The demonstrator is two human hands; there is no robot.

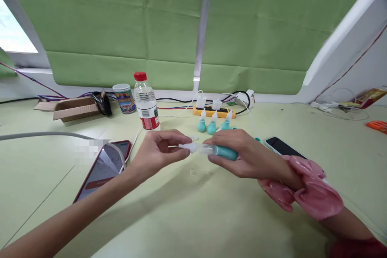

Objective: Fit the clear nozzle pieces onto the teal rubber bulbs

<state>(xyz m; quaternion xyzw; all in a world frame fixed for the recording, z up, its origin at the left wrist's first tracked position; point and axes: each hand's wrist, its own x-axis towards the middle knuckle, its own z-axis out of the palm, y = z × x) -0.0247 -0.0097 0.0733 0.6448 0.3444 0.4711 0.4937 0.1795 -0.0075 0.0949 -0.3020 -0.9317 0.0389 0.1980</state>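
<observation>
My left hand [165,149] pinches a small white nozzle tip [190,147] between thumb and fingers. Opposite it, my right hand [238,151] is wrapped round the teal bulb [225,152] of a nasal aspirator, whose clear tube [206,149] points left at the tip. Tube and tip lie almost end to end; whether they touch I cannot tell. Below the hands, two tiny white rings [191,171] lie on the table. Behind them stand three whole nasal aspirators [212,128] with teal bulbs and white tips, the right one partly covered by my right hand.
A red-capped water bottle [146,105] and a printed can [124,99] stand at back left, beside an open cardboard box [77,109]. A yellow power strip [213,111] with chargers lies behind. One phone [105,167] is at left, another [284,147] at right.
</observation>
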